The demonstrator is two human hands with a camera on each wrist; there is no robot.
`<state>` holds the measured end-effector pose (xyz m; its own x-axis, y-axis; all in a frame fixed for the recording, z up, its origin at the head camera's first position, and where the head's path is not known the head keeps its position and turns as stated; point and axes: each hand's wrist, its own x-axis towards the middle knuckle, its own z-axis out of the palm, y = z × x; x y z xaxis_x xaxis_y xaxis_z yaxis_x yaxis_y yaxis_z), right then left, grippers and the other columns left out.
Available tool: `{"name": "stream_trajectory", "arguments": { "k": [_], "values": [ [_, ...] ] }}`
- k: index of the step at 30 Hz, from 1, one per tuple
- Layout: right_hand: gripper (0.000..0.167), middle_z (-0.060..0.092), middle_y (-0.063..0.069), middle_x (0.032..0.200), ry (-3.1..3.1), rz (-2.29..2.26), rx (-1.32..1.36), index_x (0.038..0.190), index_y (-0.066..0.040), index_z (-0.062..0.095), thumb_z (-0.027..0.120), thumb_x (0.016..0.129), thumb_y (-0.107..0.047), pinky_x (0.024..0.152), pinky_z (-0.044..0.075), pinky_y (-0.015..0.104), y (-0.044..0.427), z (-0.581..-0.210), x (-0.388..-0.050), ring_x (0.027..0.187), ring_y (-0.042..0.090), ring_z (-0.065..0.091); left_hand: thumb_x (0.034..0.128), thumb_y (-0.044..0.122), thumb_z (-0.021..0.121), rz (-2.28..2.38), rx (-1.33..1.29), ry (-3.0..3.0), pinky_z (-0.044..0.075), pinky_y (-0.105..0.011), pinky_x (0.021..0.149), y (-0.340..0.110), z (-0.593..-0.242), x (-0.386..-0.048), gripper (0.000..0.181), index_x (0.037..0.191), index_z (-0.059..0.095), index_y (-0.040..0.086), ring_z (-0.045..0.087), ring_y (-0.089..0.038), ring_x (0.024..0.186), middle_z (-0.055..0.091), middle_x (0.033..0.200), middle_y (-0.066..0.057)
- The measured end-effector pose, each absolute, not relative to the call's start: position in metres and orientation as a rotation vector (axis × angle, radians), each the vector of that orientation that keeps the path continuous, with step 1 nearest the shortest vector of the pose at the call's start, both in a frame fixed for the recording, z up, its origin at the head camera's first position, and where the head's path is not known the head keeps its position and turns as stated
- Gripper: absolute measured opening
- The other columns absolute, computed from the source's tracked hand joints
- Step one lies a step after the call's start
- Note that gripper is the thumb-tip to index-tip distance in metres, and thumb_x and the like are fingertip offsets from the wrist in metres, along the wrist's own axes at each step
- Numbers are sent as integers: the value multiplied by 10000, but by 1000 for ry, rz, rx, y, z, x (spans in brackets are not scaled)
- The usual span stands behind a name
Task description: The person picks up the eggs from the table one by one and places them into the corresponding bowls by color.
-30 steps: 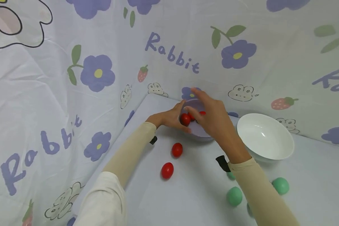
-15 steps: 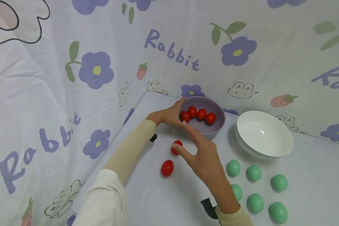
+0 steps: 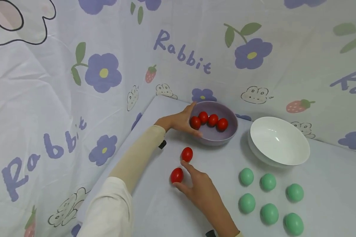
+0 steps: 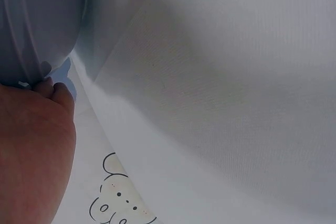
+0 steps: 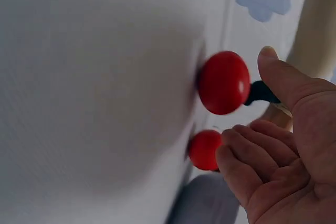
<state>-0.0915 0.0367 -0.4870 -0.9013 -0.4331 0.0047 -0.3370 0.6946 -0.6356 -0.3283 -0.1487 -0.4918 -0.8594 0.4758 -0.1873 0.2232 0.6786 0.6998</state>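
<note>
My left hand holds the left side of the purple bowl, thumb at the front and fingers toward the back. Inside the bowl lie several red balls. The left wrist view has the hand against the outside of the bowl. Outside the bowl, one red ball sits in front of it and another red ball is nearer me. My right hand has thumb and fingers spread beside the nearer ball, also seen in the right wrist view: hand, ball. No grip on it shows.
A white bowl stands to the right of the purple one, with nothing visible inside. Several green balls lie on the white table in front of it, right of my right hand. A patterned cloth hangs behind and at the left.
My right hand has moved from over the purple bowl toward me, down to the nearer red ball. My left hand has stayed at the bowl.
</note>
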Motion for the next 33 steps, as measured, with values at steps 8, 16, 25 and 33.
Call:
{"name": "stream_trajectory", "arguments": {
  "k": [8, 16, 25, 33],
  "values": [
    [682, 737, 60, 1312, 2811, -973, -692, 1457, -122, 618, 903, 871, -323, 1000, 581, 397, 30, -507, -87, 1170, 199, 719, 651, 747, 891, 989, 534, 2521, 287, -506, 1267, -146, -490, -328, 1559, 1684, -161, 243, 127, -253, 1612, 13, 1767, -38],
    [613, 766, 48, 1223, 2811, -1064, -695, 1407, -129, 646, 911, 865, -237, 987, 588, 387, 31, -513, -89, 1100, 177, 729, 640, 760, 888, 986, 530, 2528, 276, -501, 1272, -146, -491, -329, 1567, 1684, -161, 245, 113, -247, 1616, 2, 1768, -30],
    [653, 743, 29, 1311, 2776, -1083, -649, 1441, -177, 642, 920, 856, -261, 1024, 563, 406, 37, -486, -93, 1233, 199, 699, 645, 758, 885, 990, 528, 2531, 282, -514, 1267, -147, -492, -330, 1561, 1683, -161, 245, 130, -258, 1615, 20, 1765, -40],
    [677, 710, 82, 1367, 2871, -1264, -676, 1454, -159, 638, 927, 848, -243, 1002, 560, 417, 61, -437, -110, 1267, 273, 679, 634, 763, 888, 992, 539, 2545, 282, -520, 1266, -146, -493, -329, 1568, 1685, -148, 233, 128, -260, 1616, 25, 1766, -42]
  ]
}}
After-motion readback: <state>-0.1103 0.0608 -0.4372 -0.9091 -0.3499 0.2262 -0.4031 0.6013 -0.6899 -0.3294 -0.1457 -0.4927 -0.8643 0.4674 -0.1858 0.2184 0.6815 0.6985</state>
